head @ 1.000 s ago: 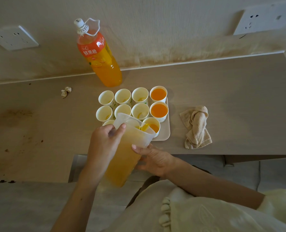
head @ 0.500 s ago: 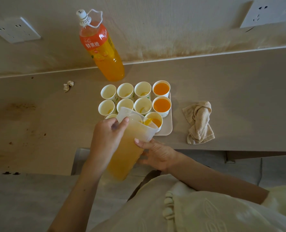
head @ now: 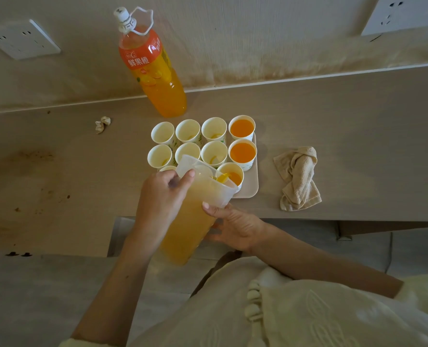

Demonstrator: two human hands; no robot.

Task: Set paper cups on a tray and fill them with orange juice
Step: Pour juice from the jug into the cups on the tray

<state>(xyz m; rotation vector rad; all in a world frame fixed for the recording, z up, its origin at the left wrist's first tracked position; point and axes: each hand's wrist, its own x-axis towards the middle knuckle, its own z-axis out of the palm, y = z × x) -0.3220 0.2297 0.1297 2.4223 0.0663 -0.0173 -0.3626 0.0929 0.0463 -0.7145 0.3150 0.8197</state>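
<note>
A pale tray [head: 251,189] on the counter carries several white paper cups. The two cups at the right of the back rows [head: 241,126] [head: 242,152] are full of orange juice. A clear plastic pitcher [head: 195,211] of juice tilts over the front right cup [head: 231,175], and juice runs from its spout into that cup. My left hand [head: 161,196] grips the pitcher near its rim. My right hand [head: 233,227] holds the pitcher's side from below. The other cups [head: 163,132] look nearly empty, and the pitcher hides part of the front row.
A large orange juice bottle [head: 155,76] with a white cap stands against the wall behind the tray. A crumpled beige cloth [head: 299,177] lies right of the tray. A small paper wad [head: 103,123] lies at the left. Wall sockets [head: 23,40] sit above.
The pitcher stays tilted over the front right cup and juice keeps running in. The view has shifted slightly; both hands keep their hold.
</note>
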